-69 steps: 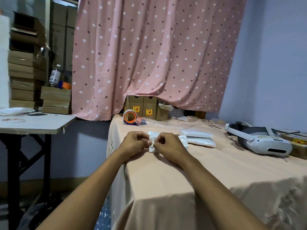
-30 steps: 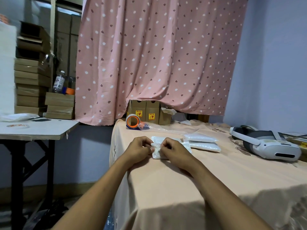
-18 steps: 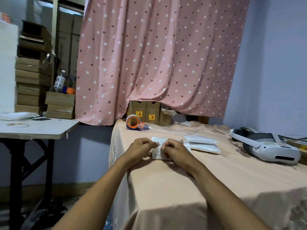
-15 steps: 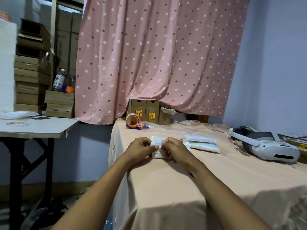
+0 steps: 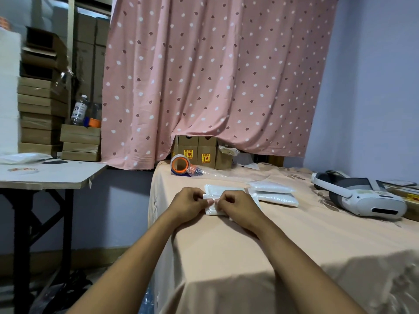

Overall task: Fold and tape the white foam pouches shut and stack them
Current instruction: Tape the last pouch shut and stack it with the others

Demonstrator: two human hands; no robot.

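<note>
Left hand [image 5: 189, 203], right hand [image 5: 238, 206]: fingers [image 5: 198, 197] curled, pinching foam pouch [image 5: 223, 190] fold at centre; stacked pouches [image 5: 272, 192] lie beside, nearer right hand

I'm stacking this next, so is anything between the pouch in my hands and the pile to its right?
Nothing visible. The left hand and right hand pinch the pouch; the pile lies close on its right, on the cloth. The tape roll sits behind, the headset beyond the pile.
</note>
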